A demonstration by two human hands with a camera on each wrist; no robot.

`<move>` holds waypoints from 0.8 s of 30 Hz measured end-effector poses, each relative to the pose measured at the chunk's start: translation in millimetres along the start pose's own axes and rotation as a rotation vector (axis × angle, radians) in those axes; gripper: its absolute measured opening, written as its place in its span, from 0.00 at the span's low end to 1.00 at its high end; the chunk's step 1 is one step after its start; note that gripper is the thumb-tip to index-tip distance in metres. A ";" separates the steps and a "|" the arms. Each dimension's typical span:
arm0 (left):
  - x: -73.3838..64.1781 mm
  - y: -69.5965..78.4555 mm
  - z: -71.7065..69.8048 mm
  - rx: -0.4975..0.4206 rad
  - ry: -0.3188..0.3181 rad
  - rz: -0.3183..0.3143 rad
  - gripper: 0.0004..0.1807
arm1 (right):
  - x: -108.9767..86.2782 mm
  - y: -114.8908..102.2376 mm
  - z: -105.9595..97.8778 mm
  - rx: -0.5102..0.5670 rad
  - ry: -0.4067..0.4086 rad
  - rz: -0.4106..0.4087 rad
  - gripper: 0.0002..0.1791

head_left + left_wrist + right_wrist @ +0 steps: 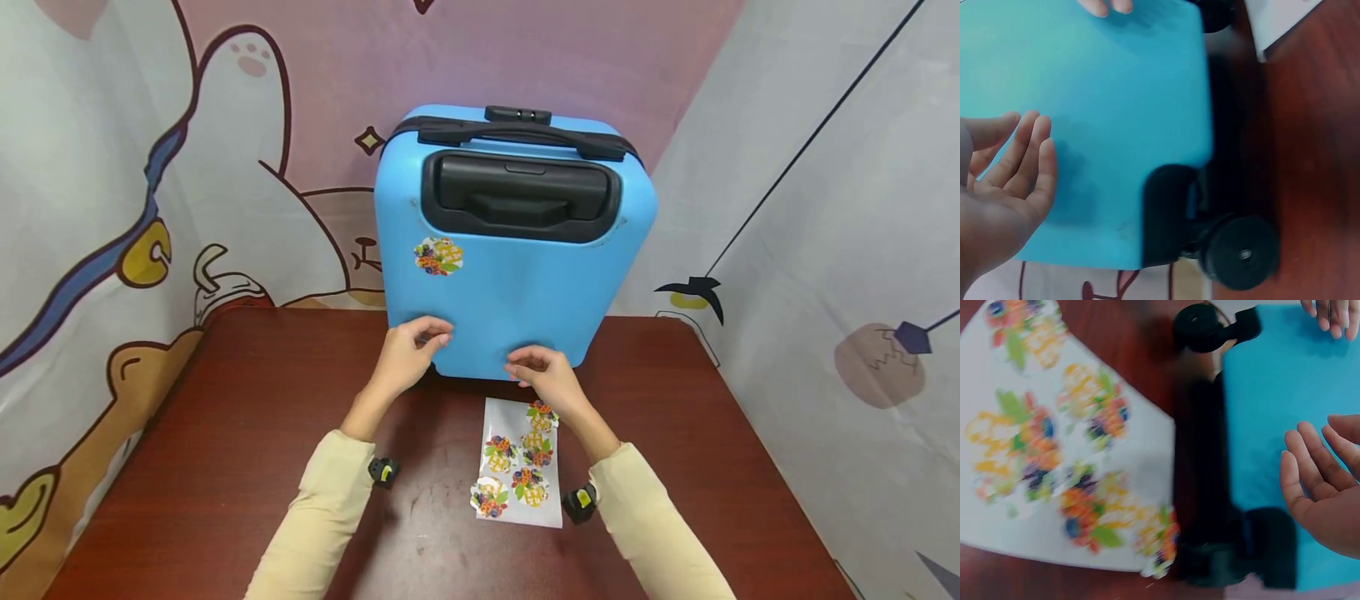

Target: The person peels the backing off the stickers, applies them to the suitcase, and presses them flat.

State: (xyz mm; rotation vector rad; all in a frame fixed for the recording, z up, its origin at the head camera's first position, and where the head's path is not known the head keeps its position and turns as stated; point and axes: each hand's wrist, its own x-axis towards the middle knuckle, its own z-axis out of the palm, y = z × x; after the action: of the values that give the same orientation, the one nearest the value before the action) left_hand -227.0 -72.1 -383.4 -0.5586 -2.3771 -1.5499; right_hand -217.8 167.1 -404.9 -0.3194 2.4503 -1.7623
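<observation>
A light blue suitcase point(517, 283) with a black handle stands upright at the table's back, its lower face toward me. One round fruit-and-waffle sticker point(438, 256) is on its left side, below the handle recess. My left hand point(408, 352) hovers by the lower left of that face, fingers loosely bent and thumb close to the index finger, with nothing seen between them. Over by the lower right, my right hand point(546, 377) has relaxed, slightly bent fingers and also shows nothing held. A white sticker sheet point(517, 510) lies just below the right hand, bearing several similar fruit stickers point(1094, 406).
The dark red wooden table point(247, 467) carries the suitcase and the sheet. Black wheels point(1244, 253) jut from the suitcase's bottom edge. A cartoon-printed cloth point(300, 125) hangs behind the table and along both sides.
</observation>
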 end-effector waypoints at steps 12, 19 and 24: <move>-28.0 -30.7 45.9 0.071 -0.264 -0.123 0.09 | -24.7 72.0 -15.0 -0.035 0.187 0.223 0.11; -39.2 -45.2 64.3 0.048 -0.345 -0.192 0.11 | -32.3 96.9 -27.0 -0.106 0.241 0.283 0.11; -43.3 -53.8 76.5 0.041 -0.369 -0.243 0.10 | -33.7 105.8 -28.6 -0.113 0.256 0.298 0.11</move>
State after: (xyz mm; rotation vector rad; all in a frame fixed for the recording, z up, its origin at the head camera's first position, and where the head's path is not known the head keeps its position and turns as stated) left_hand -212.1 -29.3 -476.0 -0.6114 -2.8391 -1.6052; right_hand -202.4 233.6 -497.0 0.2685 2.6030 -1.6285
